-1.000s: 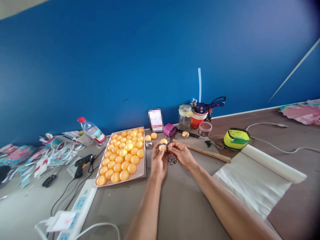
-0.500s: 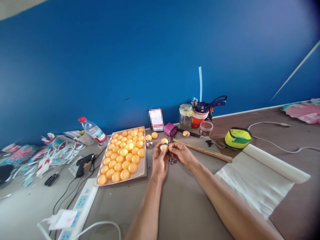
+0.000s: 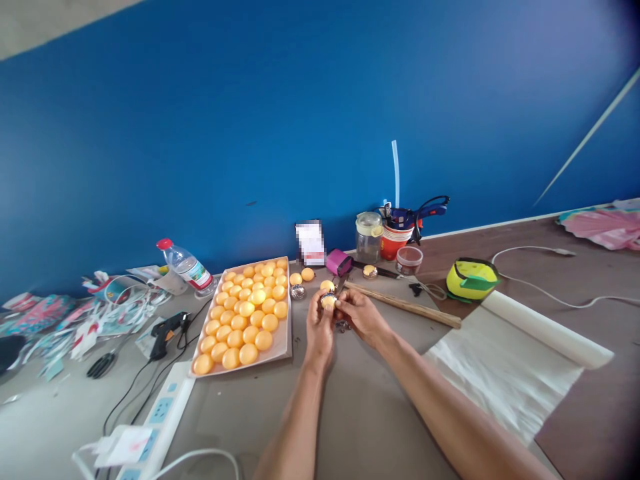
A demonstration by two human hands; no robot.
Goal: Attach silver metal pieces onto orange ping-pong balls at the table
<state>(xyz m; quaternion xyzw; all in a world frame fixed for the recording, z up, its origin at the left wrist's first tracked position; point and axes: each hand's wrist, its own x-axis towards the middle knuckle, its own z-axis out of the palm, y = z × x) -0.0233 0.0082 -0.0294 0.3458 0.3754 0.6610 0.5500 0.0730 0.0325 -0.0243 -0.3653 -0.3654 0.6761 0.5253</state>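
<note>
View shifted; hands, ball above table (blue wall).

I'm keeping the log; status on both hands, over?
Left hand gripping shiny-trimmed orange ball. Right hand at its edge. Loose shiny bits close by, wooden stick just beyond.

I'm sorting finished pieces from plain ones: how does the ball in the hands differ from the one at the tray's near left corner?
The held ball has dark, shiny trim around it; the corner ball looks bare. The held ball sits in the left hand, while the corner ball lies in the tray. Both look rounded and yellow-orange.
</note>
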